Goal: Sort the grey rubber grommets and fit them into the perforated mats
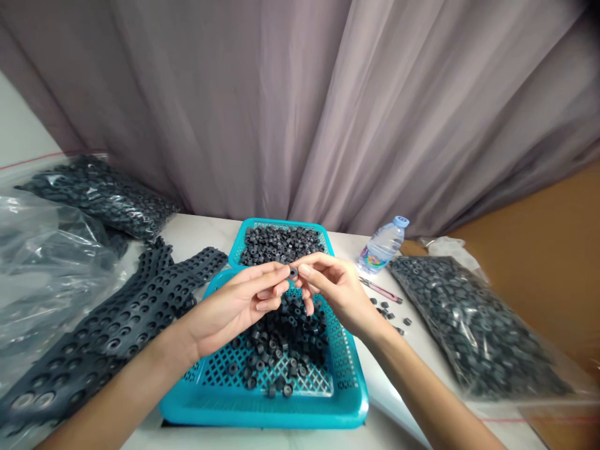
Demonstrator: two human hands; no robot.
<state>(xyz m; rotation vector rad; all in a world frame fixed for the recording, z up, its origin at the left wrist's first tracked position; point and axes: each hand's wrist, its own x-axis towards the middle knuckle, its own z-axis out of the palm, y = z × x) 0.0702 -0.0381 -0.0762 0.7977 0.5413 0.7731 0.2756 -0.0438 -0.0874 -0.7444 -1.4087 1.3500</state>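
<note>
My left hand [237, 306] and my right hand [335, 290] meet above the near turquoise basket [262, 409]. Together their fingertips pinch one small dark grey ring [293, 273], its hole facing me. Both hands are closed in a pinch on it. Below them the near basket holds a loose heap of the same grey rings [281, 350]. A second turquoise basket [244, 240] just behind is filled with more rings.
Black perforated rubber strips [117, 319] lie at the left. Clear bags of grey rings sit at the far left [100, 194] and at the right [473, 325]. A water bottle [382, 247], a pink cutter [379, 289] and a few loose rings [389, 312] lie right of the baskets. A grey curtain hangs behind.
</note>
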